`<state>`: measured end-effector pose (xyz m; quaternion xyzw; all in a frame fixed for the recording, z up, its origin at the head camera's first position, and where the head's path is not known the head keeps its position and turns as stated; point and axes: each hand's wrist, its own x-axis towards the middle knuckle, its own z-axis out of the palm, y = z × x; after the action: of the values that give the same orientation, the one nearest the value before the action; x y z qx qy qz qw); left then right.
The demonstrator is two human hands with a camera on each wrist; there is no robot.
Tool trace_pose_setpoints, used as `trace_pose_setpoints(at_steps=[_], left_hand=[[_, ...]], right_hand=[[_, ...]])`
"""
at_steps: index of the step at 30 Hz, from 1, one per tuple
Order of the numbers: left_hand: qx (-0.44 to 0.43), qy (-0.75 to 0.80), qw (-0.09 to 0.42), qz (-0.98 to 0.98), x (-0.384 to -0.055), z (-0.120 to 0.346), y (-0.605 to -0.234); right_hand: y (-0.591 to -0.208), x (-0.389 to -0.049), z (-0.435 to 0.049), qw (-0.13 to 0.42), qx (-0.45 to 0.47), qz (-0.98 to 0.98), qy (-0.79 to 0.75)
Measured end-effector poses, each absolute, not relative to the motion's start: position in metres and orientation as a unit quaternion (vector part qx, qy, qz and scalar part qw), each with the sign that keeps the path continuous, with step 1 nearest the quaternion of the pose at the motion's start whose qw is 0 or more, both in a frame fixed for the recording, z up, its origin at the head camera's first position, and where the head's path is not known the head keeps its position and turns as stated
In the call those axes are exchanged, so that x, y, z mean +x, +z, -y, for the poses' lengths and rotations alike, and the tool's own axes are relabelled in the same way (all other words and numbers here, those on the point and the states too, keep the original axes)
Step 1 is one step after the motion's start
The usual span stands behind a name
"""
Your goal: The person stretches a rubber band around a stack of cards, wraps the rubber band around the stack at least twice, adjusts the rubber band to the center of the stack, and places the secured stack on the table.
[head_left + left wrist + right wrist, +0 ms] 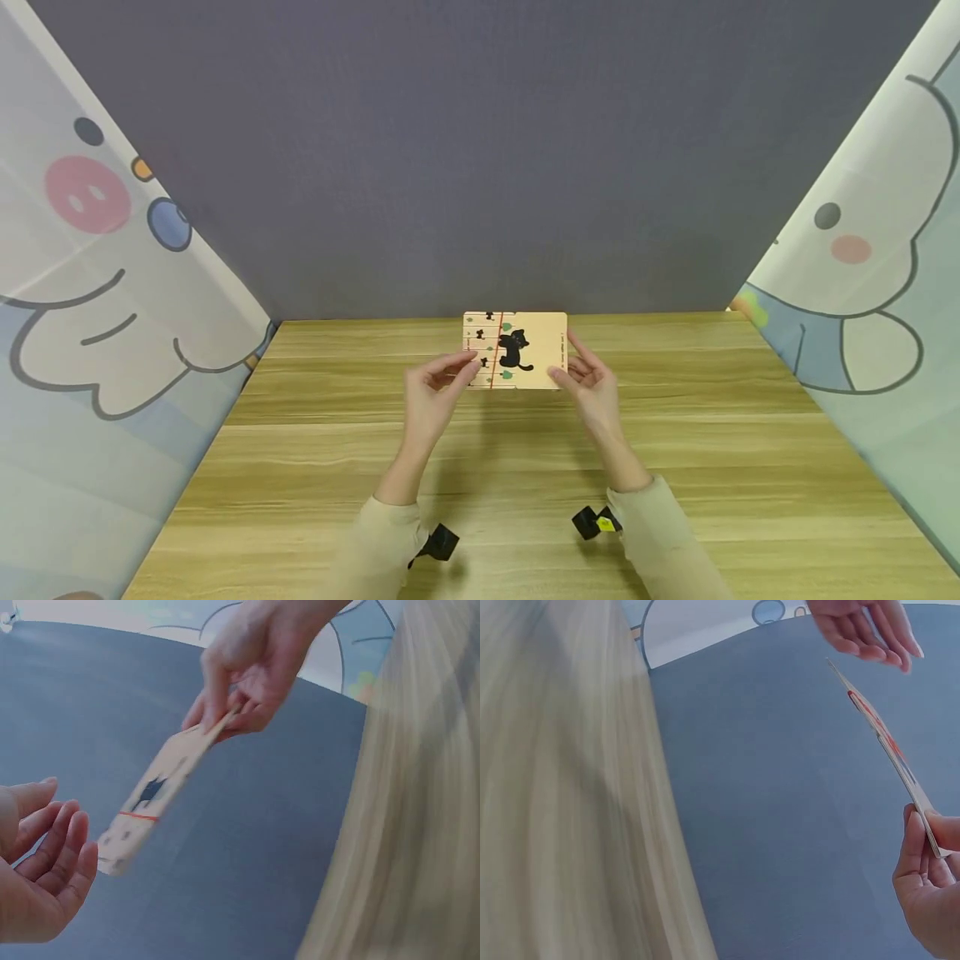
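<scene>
A thin cream notebook (542, 342) with a black cat on its cover is held up above the back of the table. A red elastic band (497, 350) runs across it near its left end. My right hand (596, 398) pinches the right end between thumb and fingers, as the right wrist view also shows. Beside the left end is my left hand (431, 400), its fingers loosely bent. Both wrist views show a gap between that left hand (49, 862) and the notebook (161, 787). Edge-on in the right wrist view, the notebook (900, 765) shows several thin layers.
Underneath lies a wood-grain table (315, 467), with a dark grey panel (480, 158) standing along its back edge. Cartoon-printed curtains hang at the left (112, 325) and right (885, 275). Small black devices sit at the left (442, 542) and right (587, 523) wrists.
</scene>
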<state>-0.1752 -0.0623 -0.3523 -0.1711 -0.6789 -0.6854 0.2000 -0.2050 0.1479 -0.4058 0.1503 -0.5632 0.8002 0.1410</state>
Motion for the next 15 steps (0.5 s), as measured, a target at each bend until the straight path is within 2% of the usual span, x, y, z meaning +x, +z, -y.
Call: trace_pose_setpoints(at_steps=[2,3,4,8,12,15], left_hand=[[-0.167,-0.707,0.200,0.658,-0.176,0.061,-0.364],[-0.164,-0.715,0.202,0.649,-0.175,0.059,-0.369],[-0.175,-0.726,0.207,0.632,-0.183,0.059,-0.387],[-0.168,-0.742,0.206,0.615,-0.186,0.053,-0.414],[-0.142,-0.751,0.188,0.617,-0.207,0.049,-0.469],[-0.096,-0.774,0.171,0.602,-0.226,0.043,-0.512]], right_hand=[[-0.401,-0.207,-0.147,0.141,0.143,0.561,0.803],[-0.384,-0.198,-0.144,0.144,0.124,0.574,0.797],[-0.381,-0.199,-0.143,0.141,0.116,0.576,0.797],[-0.377,-0.202,-0.143,0.136,0.114,0.570,0.802],[-0.415,-0.232,-0.156,0.130,0.157,0.540,0.817],[-0.464,-0.268,-0.171,0.126,0.175,0.543,0.811]])
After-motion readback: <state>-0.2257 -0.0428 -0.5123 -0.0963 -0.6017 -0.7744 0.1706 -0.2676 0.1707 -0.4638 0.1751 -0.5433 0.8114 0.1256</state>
